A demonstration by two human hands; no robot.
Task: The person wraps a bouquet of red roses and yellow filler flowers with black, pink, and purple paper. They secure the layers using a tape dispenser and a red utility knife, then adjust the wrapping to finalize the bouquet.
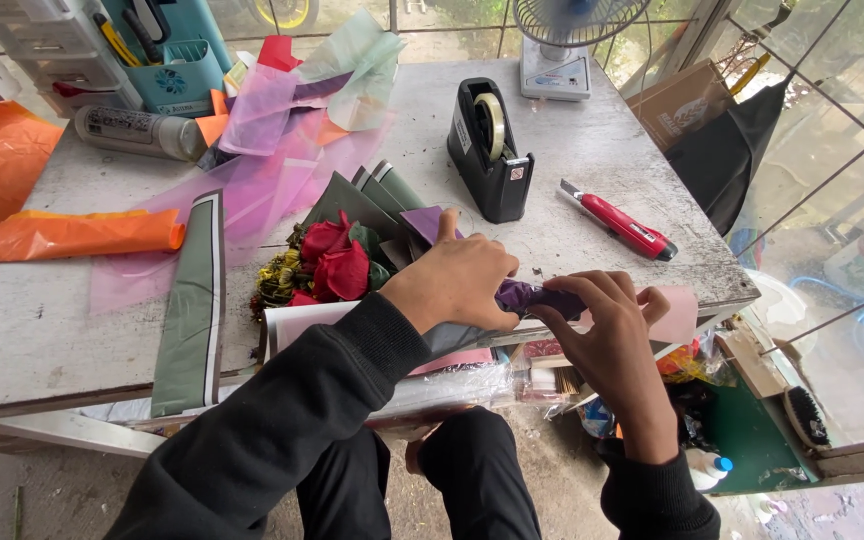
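Both hands close on the bouquet's wrapped stem at the desk's front edge: the left hand clamps it from above, the right hand pinches its purple paper end. The bouquet looks light, soft and easily crushed; the bound stem seems the safest hold, away from the red roses.

Sleeves: 2 long black sleeves of soft, matte knit fabric, creased along the forearms.
Cuffs: plain, snug, ending at the wrists.
Left hand: bare, no glove, ring or watch visible.
Right hand: bare, no glove or ring visible.
Trousers: black, same dull tone as the sleeves.
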